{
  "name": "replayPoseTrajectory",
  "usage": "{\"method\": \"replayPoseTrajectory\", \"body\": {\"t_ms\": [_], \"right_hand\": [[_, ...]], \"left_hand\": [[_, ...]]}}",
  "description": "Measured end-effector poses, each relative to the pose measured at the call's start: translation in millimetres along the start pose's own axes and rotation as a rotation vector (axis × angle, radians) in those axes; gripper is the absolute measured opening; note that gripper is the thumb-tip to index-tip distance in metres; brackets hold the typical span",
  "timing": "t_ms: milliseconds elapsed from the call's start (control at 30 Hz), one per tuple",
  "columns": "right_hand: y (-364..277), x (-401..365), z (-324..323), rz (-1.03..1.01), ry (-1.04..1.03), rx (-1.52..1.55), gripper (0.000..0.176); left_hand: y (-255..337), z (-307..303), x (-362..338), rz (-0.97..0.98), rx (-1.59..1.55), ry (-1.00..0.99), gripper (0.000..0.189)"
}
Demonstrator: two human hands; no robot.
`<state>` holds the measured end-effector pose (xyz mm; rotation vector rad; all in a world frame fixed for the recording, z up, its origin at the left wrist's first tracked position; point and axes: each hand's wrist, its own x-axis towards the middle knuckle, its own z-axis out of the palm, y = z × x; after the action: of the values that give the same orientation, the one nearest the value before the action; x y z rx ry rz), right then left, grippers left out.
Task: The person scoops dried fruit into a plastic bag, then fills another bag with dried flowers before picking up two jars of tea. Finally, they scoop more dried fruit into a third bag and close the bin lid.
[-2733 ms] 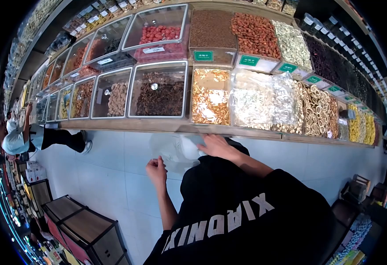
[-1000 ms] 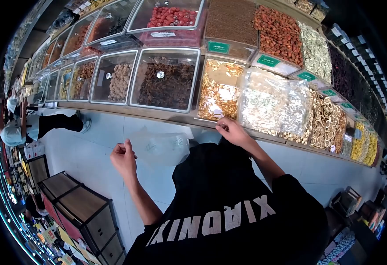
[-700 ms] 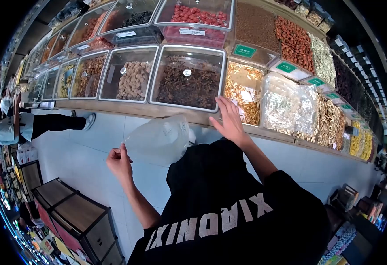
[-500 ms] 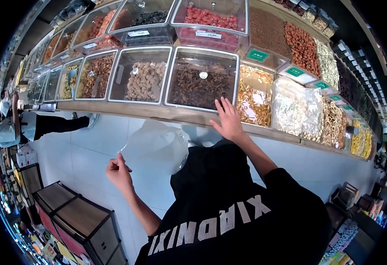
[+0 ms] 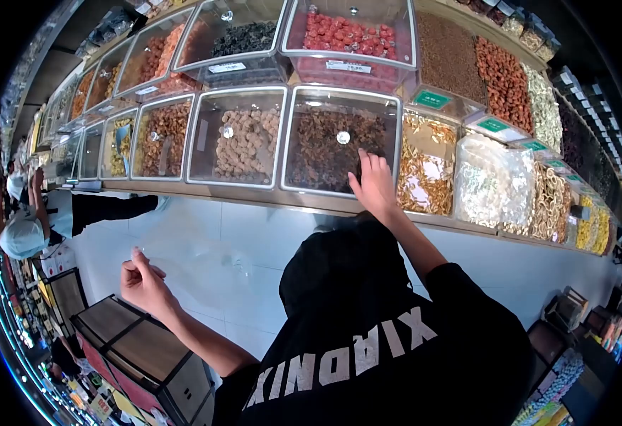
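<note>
Touching bin lid [image 5: 339,145], pinching bag [image 5: 201,259], shirt [image 5: 367,334] "XIAONIX"

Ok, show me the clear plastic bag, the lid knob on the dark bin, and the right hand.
clear plastic bag [image 5: 208,261], head view, its see-through middle.
lid knob [image 5: 343,137], head view, the knob's round top.
right hand [image 5: 375,189], head view, the back of the hand.

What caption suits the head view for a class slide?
Right hand on a lidded bin of dark dried goods, left hand pinching a clear plastic bag.
</note>
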<state>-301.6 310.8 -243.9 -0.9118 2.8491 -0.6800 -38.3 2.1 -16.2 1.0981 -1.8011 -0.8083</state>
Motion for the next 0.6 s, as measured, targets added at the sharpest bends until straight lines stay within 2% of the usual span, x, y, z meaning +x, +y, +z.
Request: {"method": "replayPoseTrajectory", "body": {"t_ms": [33,100,200,267,333,433,600], "right_hand": [[-3.9,16.3,-3.7,-0.006,0.03,0.045,0.064],[-11.9,45.3,-10.7,0.122,-0.029,0.184,0.055],[-1.0,78.5,0.2,0.092,-0.186,0.129,0.041],[4.1,80.2,8.3,0.022,-0.179,0.128,0.035],[2.3,82.8,3.9,-0.01,-0.152,0.116,0.034],[-7.4,78.5,-0.3,0.074,-0.12,0.089,0.038],[-15.8,89.0,19.2,0.078,-0.096,0.026,0.028]], "left_hand": [[5.3,1.4,5.9,0.023,0.002,0.009,0.043],[16.1,6.1,19.6,0.078,0.014,0.046,0.043],[33.2,21.2,39.5,0.1,-0.038,0.067,0.043],[41.6,37.1,49.4,0.1,-0.027,0.063,0.042],[31.0,51.1,63.6,0.131,-0.103,0.011,0.041],[21.8,80.5,85.5,0.111,-0.2,-0.097,0.04],[5.3,125.8,118.0,0.078,-0.283,-0.298,0.037]]}}
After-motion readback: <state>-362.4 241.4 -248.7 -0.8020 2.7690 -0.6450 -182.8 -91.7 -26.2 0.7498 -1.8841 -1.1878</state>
